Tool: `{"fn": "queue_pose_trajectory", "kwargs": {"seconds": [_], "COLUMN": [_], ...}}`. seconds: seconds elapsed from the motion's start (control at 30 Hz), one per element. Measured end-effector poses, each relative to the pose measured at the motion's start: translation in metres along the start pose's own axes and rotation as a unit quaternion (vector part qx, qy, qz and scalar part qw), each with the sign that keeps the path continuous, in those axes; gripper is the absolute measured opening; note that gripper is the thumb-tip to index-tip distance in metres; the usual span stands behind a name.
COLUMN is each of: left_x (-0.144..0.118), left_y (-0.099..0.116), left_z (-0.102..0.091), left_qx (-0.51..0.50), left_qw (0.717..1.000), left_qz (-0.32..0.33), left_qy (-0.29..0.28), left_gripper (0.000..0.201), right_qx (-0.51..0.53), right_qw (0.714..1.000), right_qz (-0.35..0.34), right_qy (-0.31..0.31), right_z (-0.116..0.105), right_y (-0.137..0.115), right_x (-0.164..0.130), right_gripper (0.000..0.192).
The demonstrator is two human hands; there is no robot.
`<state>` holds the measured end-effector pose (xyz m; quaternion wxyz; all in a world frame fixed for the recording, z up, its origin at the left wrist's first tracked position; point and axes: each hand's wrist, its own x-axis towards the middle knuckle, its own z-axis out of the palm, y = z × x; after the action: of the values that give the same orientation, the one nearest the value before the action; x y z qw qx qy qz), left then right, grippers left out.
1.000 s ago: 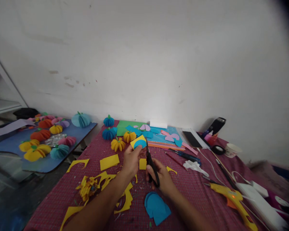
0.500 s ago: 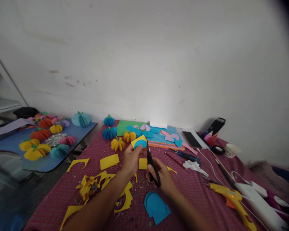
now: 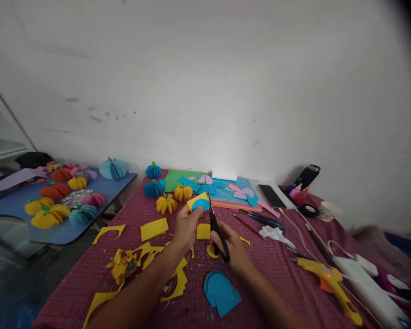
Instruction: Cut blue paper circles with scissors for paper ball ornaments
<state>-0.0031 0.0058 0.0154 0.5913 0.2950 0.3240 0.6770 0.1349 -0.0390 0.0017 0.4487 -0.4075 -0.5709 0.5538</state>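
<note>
Yellow scraps (image 3: 180, 283) lie on the checked cloth (image 3: 270, 258), partly covered from my side by the left forearm (image 3: 150, 283). The left hand (image 3: 185, 229) pinches a yellow card (image 3: 192, 200) and a blue half-round (image 3: 201, 202) above the cloth (the thumb hides some blue). Just right of these, black scissors (image 3: 214, 224) point up toward the wall, their long axis leaning slightly left; I can't tell whether the blades touch the card. The right hand (image 3: 234, 249) is wrapped around their handles, the 2 hands apart. Far right, a long white block (image 3: 370, 292) blurs toward the corner.
</note>
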Motion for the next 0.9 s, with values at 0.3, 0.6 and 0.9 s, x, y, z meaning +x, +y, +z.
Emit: {"fn": "queue_pose_trajectory", "kwargs": {"seconds": [0.3, 0.6, 0.9], "left_x": [0.0013, 0.0004, 0.0021], "left_y": [0.0011, 0.0057, 0.0023], "left_z": [-0.0019, -0.0009, -0.0032], "left_qx": [-0.003, 0.015, 0.01], "left_qw": [1.0, 1.0, 1.0], "left_qz": [-0.006, -0.017, -0.01], "left_qy": [-0.014, -0.013, -0.028], "left_gripper": [0.037, 0.033, 0.034], "right_qx": [-0.006, -0.027, -0.017], "right_qw": [1.0, 0.999, 1.0], "right_qz": [-0.018, -0.017, -0.019], "right_qy": [-0.004, -0.004, -0.004], "right_z": [-0.0034, -0.0061, -0.0018], "right_y": [-0.0013, -0.0018, -0.0031], "right_x": [0.0003, -0.0006, -0.0016], "right_gripper": [0.031, 0.031, 0.032]}}
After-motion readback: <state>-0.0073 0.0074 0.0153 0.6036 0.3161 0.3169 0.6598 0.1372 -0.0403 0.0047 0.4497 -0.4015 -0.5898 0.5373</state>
